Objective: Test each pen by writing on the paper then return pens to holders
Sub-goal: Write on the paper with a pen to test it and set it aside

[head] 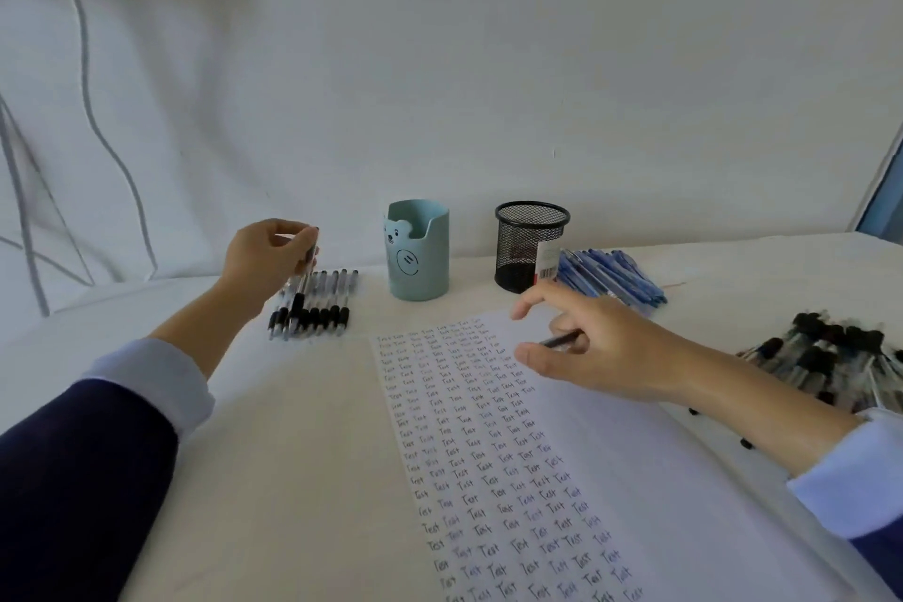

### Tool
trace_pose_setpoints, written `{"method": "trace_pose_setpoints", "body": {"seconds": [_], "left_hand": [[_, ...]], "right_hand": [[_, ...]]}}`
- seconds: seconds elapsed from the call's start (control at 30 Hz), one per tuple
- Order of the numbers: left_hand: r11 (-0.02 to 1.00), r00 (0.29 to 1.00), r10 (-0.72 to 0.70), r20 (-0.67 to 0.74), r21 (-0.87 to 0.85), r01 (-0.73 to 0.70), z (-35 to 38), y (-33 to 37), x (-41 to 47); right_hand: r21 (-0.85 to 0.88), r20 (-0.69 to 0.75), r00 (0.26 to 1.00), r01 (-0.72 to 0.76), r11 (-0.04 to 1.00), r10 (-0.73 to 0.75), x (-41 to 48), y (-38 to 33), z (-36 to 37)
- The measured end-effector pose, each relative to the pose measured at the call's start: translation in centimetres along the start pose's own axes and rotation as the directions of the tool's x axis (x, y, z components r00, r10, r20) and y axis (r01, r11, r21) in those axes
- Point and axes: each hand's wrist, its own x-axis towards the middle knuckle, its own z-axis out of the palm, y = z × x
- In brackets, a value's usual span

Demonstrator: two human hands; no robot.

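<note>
A white paper (pixel 635 479) covered in rows of the handwritten word "Test" lies in front of me. My left hand (pixel 266 259) holds a black-capped pen (pixel 300 291) upright over a row of similar black pens (pixel 317 308) lying side by side. My right hand (pixel 601 352) hovers over the paper's top edge with a dark pen (pixel 562 340) pinched in its fingers. A light blue bear-faced holder (pixel 418 254) and a black mesh holder (pixel 530 244) stand behind the paper.
A pile of blue pens (pixel 611 279) lies right of the mesh holder. A heap of black-capped pens (pixel 830 357) sits at the far right. White cloth covers the table and hangs as a backdrop; a grey cable (pixel 93 112) runs down at left.
</note>
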Motion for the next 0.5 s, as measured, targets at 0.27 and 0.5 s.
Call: {"method": "trace_pose_setpoints", "body": {"seconds": [0.27, 0.5], "left_hand": [[0.857, 0.99, 0.144, 0.005, 0.499, -0.127, 0.2, -0.8, -0.3], [0.858, 0.975, 0.221, 0.017, 0.472, -0.203, 0.3, -2.0, -0.1]], "right_hand": [[0.193, -0.047, 0.998, 0.043, 0.98, -0.035, 0.3, 0.2, -0.5], [0.606, -0.115, 0.985, -0.036, 0.795, 0.132, 0.7, -0.3, -1.3]]}}
